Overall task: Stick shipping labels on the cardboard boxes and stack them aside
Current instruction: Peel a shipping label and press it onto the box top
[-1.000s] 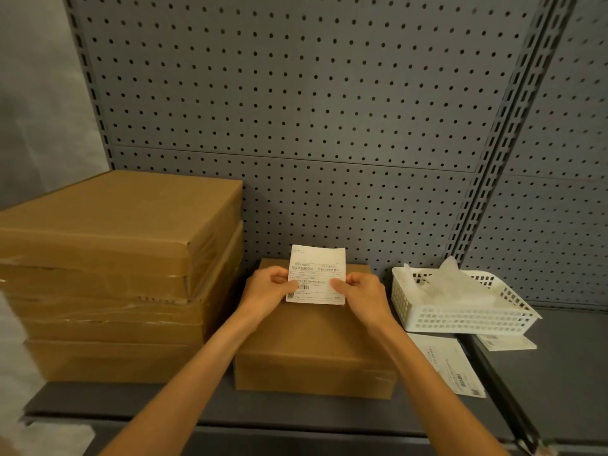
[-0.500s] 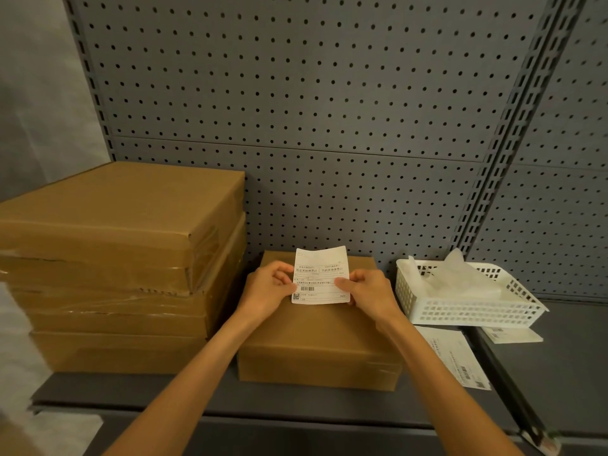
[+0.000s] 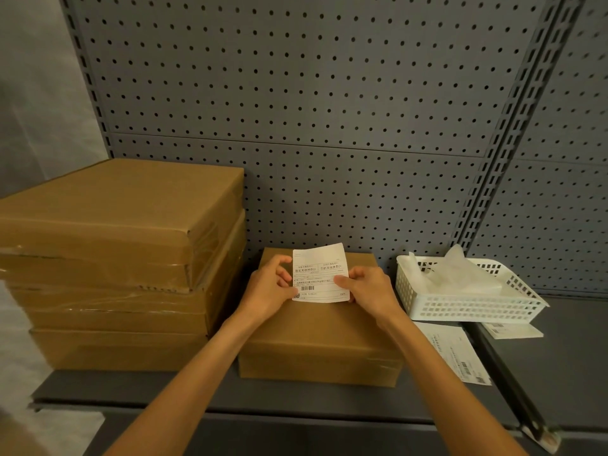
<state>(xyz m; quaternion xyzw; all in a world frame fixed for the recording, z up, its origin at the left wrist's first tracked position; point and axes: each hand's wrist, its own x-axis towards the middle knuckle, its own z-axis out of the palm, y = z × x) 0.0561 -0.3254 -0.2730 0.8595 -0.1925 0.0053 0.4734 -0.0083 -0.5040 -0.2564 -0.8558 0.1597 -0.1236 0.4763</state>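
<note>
A white shipping label (image 3: 319,273) with a barcode stands upright between both hands, above a small brown cardboard box (image 3: 320,343) on the grey shelf. My left hand (image 3: 268,289) pinches the label's lower left edge. My right hand (image 3: 370,291) pinches its lower right edge, thumb on the printed face. To the left rises a stack of three larger taped cardboard boxes (image 3: 121,258).
A white plastic basket (image 3: 467,301) holding crumpled backing paper stands to the right of the small box. Two loose labels (image 3: 455,353) lie flat on the shelf in front of it. Perforated grey panels (image 3: 312,110) close off the back. The shelf's front edge (image 3: 263,413) runs below my forearms.
The label stays pinched in both hands over the small box; my left fingers have shifted slightly at its lower left corner. The camera has dipped a little.
</note>
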